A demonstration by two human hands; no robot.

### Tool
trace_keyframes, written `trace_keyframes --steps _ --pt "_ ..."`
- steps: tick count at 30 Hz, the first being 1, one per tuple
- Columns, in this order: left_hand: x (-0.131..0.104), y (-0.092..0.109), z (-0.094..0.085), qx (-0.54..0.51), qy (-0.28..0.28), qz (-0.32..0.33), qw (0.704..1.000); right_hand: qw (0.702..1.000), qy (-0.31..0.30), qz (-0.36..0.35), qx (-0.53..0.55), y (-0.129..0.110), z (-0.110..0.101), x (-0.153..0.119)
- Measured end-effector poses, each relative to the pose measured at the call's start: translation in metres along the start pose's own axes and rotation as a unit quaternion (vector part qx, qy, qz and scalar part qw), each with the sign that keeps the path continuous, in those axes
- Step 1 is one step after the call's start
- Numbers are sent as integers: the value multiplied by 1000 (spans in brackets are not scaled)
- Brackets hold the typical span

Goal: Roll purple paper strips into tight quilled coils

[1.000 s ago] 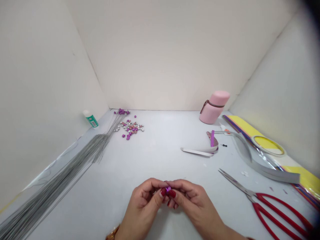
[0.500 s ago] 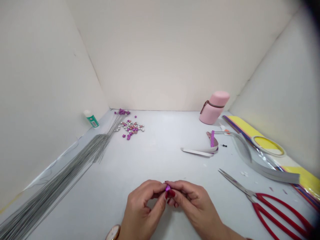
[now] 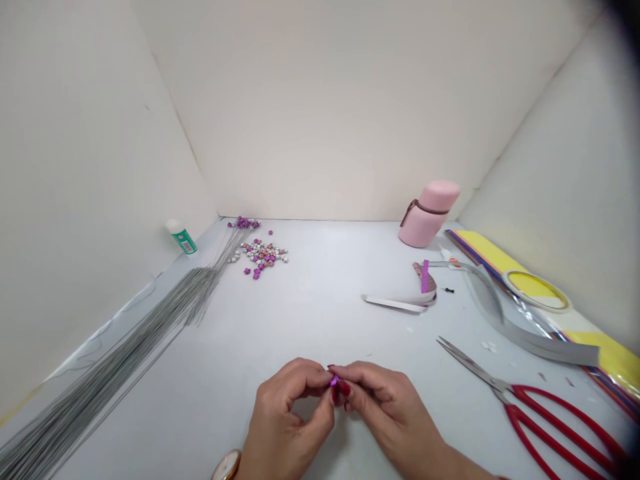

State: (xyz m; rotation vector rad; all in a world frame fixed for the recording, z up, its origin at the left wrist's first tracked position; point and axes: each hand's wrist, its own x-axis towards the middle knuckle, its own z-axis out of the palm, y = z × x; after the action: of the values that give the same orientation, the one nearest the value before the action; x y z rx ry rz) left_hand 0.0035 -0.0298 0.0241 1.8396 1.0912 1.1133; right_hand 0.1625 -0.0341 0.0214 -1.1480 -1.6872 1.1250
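Note:
Between the fingertips of both hands sits a small shiny purple paper star (image 3: 335,381), partly hidden by the thumbs. My left hand (image 3: 295,407) pinches it from the left with thumb and forefinger. From the right, my right hand (image 3: 377,403) presses it with thumb and fingers closed. Farther back on the left lies a pile of little purple, silver and pink stars (image 3: 267,255). Glittery paper strips (image 3: 400,303) curl on the table ahead and to the right. Red-handled scissors (image 3: 497,385) lie open to the right of my right hand.
A bundle of grey wires (image 3: 125,353) runs along the left, with purple stars (image 3: 245,223) at its far end. A glue stick (image 3: 181,237) stands by the left wall. A pink flask (image 3: 425,217), a tape roll (image 3: 563,303) and yellow sheets (image 3: 480,247) are at right.
My fingertips have shifted slightly around the purple star, and my left thumb sits a little farther right. Both hands stay in about the same place.

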Motion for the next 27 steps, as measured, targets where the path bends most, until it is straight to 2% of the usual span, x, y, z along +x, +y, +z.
trace_keyframes --steps 10,18,24,27 --pt "0 -1 2 9 26 17 999 1000 2 7 19 3 1 0" --pt "1 0 2 30 33 33 998 990 -31 83 110 -2 -2 4" --pt "1 -1 5 45 36 49 997 1000 -13 3 -7 2 -1 -1" --pt "0 -3 7 87 68 96 989 998 2 -33 -47 4 2 -4"
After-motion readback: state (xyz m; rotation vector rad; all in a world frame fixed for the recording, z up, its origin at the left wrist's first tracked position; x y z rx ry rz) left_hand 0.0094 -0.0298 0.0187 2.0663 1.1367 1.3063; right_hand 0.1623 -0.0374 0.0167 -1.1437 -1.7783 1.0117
